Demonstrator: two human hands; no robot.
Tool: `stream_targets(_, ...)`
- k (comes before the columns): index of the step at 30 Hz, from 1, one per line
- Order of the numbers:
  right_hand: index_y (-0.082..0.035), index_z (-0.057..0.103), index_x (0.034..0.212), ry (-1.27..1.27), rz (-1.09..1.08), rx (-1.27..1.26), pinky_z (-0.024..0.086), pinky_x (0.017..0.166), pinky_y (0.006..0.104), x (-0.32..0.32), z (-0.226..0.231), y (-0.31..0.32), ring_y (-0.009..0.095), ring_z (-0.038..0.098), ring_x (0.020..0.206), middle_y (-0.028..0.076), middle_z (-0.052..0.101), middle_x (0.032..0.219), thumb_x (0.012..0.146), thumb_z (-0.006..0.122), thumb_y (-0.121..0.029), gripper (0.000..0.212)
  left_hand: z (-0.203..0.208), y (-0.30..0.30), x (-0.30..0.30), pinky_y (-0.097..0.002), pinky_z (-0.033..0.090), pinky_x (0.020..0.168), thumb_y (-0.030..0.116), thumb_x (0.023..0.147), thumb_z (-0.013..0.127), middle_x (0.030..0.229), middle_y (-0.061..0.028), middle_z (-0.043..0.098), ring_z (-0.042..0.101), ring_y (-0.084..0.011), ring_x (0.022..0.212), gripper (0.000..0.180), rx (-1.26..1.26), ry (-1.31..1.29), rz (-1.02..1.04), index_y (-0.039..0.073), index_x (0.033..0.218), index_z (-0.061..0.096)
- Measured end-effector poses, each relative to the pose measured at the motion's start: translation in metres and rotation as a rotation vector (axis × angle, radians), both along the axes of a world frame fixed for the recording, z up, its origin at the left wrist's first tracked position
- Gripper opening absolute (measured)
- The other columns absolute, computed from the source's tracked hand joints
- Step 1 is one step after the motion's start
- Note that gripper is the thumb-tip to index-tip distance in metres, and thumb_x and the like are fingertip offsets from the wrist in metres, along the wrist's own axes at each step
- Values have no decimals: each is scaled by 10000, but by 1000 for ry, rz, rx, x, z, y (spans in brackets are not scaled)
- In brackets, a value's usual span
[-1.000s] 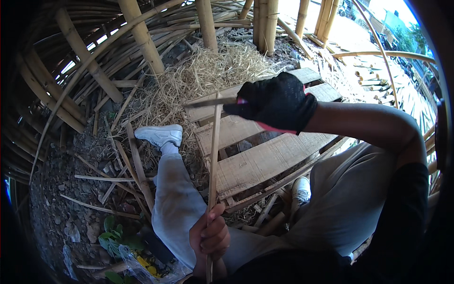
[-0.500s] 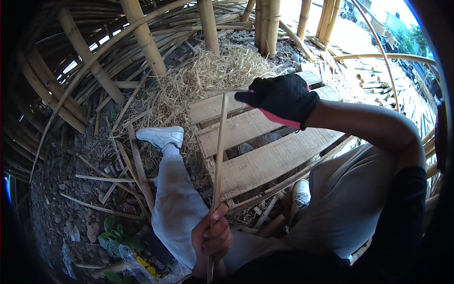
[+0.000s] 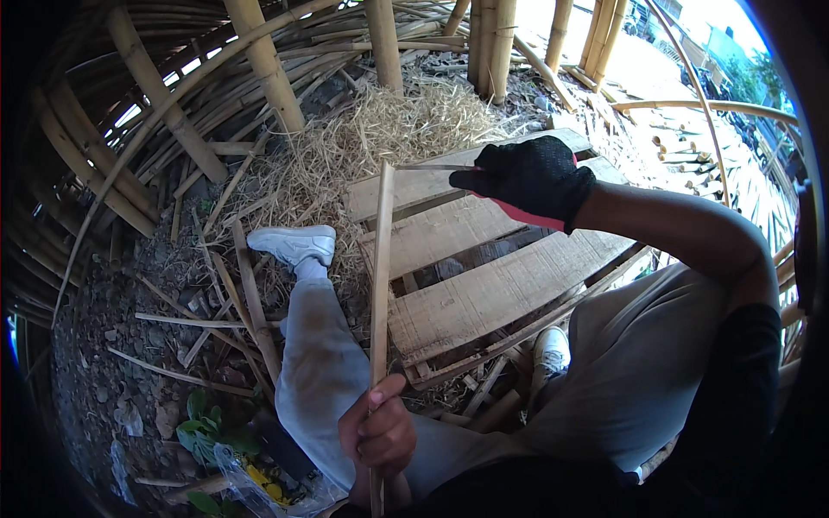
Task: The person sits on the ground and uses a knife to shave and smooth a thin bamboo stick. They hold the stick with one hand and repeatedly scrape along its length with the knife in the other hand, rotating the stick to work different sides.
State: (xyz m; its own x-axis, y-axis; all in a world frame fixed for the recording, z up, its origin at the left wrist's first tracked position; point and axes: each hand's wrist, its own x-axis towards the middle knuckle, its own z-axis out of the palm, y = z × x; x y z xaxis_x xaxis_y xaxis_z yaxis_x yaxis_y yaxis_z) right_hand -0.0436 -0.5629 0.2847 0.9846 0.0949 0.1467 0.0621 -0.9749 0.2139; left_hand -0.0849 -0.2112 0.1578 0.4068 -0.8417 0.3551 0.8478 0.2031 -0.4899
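Note:
My bare left hand (image 3: pixel 380 429) is wrapped round the lower part of a long, narrow bamboo strip (image 3: pixel 381 285). The strip stands nearly upright in front of me, its top end above the wooden slats. In a black glove with red on the palm side, my right hand (image 3: pixel 531 183) is closed on a knife, its handle hidden in the fist. The thin knife blade (image 3: pixel 427 167) points left, and its tip meets or nearly meets the strip's top end.
A low slatted wooden platform (image 3: pixel 484 298) lies between my legs. Behind it is a heap of pale shavings (image 3: pixel 389 129). Bamboo posts (image 3: pixel 263 65) rise at the back. Loose bamboo pieces (image 3: pixel 250 302), a leafy plant (image 3: pixel 200 432) and clear plastic (image 3: pixel 237 475) lie at the left.
The strip's top end has swung left, and my left hand has shifted slightly left with it. My right hand has moved a little to the right with the knife.

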Motion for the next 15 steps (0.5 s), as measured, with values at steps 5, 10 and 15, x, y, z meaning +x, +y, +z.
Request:
stream_targets(5,-192,725,1040,-279,286,275,522,528,388,-15,-3,74,237,671,626,25,639,766,964,671,-392,221,1,7,1,-190,273,272,124,1092,324,603,33,377,396,-27,351,145,-30,64,33,15,1084,419)
stream_targets(10,-150,709,874,-61,487,185,531,515,416,-50,2,108,269,697,622,49,688,723,979,560,-568,456,-4,-7,-5,-213,283,269,150,1097,333,587,49,378,379,-27,338,138,4,-46,-59,44,1085,419)
stream_targets(15,-178,728,1009,105,-1,26,563,699,414,2,16,43,271,712,773,59,726,847,1030,468,-532,439,-1,-11,-10,-223,289,274,169,1100,339,581,55,378,374,-33,334,130,18,-56,-99,64,1072,411)
